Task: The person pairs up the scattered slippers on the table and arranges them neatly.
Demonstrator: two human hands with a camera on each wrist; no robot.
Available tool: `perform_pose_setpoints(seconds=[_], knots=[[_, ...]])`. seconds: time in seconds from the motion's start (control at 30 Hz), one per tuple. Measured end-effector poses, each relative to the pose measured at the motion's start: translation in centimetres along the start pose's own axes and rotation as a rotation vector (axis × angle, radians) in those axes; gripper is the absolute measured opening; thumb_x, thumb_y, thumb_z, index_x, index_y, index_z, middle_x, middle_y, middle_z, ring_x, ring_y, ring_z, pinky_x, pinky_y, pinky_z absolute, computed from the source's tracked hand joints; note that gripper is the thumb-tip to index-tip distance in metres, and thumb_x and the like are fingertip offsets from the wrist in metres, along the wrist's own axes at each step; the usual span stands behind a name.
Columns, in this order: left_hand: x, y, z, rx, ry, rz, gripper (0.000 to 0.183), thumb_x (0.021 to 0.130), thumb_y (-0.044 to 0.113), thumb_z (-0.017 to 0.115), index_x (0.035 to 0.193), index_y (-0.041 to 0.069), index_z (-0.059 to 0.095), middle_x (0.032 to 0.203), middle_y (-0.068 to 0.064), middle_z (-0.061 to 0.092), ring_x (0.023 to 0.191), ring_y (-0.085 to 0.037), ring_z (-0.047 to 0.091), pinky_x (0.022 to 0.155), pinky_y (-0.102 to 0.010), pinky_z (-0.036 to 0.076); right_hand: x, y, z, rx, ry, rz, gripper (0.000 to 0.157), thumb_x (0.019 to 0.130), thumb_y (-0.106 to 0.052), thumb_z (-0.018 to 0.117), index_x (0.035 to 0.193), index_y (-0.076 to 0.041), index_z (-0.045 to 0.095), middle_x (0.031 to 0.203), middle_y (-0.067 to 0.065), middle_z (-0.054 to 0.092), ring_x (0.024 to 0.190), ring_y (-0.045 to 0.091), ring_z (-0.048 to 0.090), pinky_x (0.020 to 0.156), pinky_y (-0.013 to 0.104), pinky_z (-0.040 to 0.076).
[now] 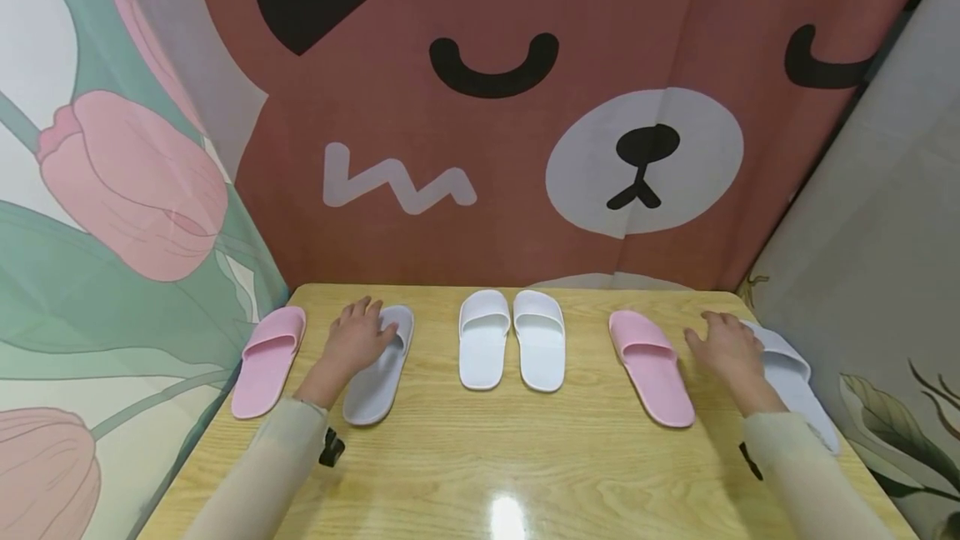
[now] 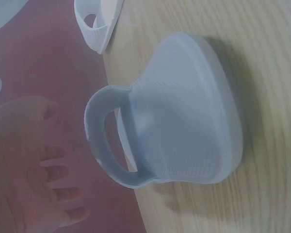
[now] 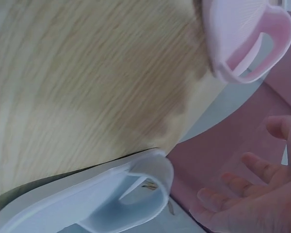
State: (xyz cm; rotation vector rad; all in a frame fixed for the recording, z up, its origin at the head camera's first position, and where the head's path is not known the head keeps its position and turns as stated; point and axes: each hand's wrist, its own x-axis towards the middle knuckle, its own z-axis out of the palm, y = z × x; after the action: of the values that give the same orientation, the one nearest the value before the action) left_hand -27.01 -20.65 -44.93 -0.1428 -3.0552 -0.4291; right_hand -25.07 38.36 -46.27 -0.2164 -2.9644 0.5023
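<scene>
Along the left edge of the bench (image 1: 450,465) we log one pink slipper (image 1: 262,382), toe toward the far left corner. Next inward lies the grey slipper (image 1: 375,386); over its strap hangs the left hand (image 1: 360,336), grip released, and by its wrist view we judge it apart from the slipper. A gap of wood, then a white pair (image 1: 483,348) mid-row, near the far edge. A wider gap separates them from a second pink slipper (image 1: 662,377), set slantwise. Beside the right edge we find the pale slipper (image 1: 795,394), its strap just right of the right hand (image 1: 727,348), fingers loose, grip holding nothing. Nearer us, light wood grain carries a bright glare spot. Beyond the far edge hangs a bear-print cloth (image 1: 510,123); tulip cloth (image 1: 127,190) walls the left, leaf-print cloth (image 1: 885,273) the right.
</scene>
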Motion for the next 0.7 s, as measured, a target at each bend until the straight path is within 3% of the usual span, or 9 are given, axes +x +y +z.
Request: perform_pose_setpoints(seconds=[0.7], knots=[[1.0, -0.3, 0.9, -0.04, -0.02, 0.018, 0.069, 0.103, 0.043, 0.052, 0.153, -0.002, 0.037, 0.159, -0.029, 0.028, 0.144, -0.052, 0.026, 0.109, -0.072, 0.028, -0.1, 3.4, 0.6, 0.012, 0.027, -0.024, 0.057, 0.102, -0.035, 0.049, 0.138, 0.008, 0.044, 0.138, 0.043, 0.037, 0.12, 0.066, 0.034, 0.095, 0.076, 0.026]])
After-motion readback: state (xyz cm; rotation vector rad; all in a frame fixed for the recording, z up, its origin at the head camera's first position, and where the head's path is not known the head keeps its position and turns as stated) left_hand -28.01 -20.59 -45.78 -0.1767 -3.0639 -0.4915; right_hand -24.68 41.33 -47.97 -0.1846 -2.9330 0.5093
